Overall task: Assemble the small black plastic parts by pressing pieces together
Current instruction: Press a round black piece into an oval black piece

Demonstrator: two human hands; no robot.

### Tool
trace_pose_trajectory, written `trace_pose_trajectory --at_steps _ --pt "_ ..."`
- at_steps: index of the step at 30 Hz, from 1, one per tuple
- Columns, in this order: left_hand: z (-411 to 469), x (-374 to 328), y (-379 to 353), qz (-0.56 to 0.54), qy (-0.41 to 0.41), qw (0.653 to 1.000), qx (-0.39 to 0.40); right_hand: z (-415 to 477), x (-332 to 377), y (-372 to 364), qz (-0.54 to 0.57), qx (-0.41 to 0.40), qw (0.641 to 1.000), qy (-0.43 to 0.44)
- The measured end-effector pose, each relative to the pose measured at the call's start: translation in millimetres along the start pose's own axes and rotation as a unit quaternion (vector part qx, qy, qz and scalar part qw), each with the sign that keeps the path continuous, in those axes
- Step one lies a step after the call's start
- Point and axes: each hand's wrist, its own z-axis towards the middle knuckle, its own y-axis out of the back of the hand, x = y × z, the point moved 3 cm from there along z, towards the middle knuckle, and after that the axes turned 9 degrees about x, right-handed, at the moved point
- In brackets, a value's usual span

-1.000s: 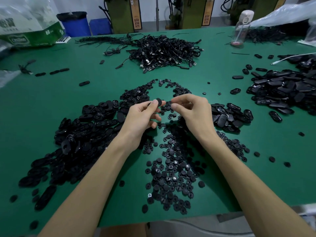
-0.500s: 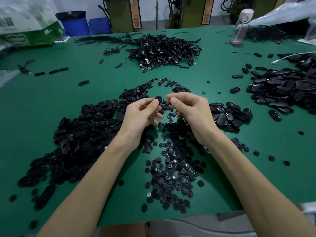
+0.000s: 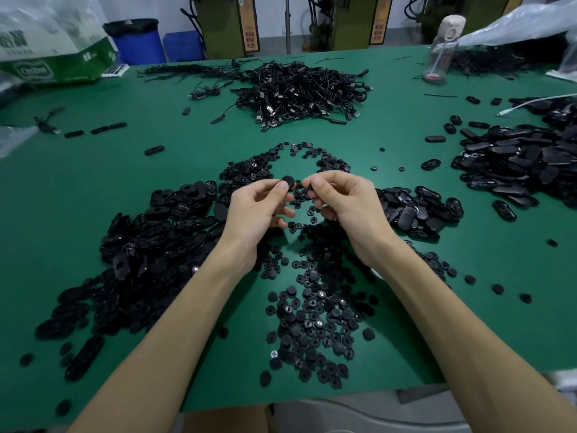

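My left hand [image 3: 260,206] pinches a small round black disc [image 3: 288,182] between thumb and forefinger, held above the green table [image 3: 93,182]. My right hand [image 3: 342,198] is right beside it, fingertips pinching a tiny black piece [image 3: 304,189] that is mostly hidden by the fingers. The two pieces nearly touch. Under and in front of my hands lies a spread of small round black parts [image 3: 312,320]. A heap of larger oval black shells [image 3: 150,245] lies to the left, and a smaller heap of oval shells [image 3: 415,210] lies to the right.
A tangle of black cables with plugs [image 3: 299,92] sits at the back centre. A big pile of oval black covers [image 3: 518,164] fills the far right. A clear bottle [image 3: 443,48] stands at the back right, a green-and-white box [image 3: 53,64] at the back left. Loose parts dot the table.
My hands have drawn closer together, bringing the disc in my left hand up to the piece in my right. Both hands stay above the same spot.
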Motion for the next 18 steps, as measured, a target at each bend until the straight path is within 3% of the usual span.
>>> trace_pose_trajectory --at_steps 18 --pt "-5.5 -5.1 -2.3 0.013 0.005 1.0 0.002 -0.9 3.5 1.2 0.046 0.009 0.999 0.011"
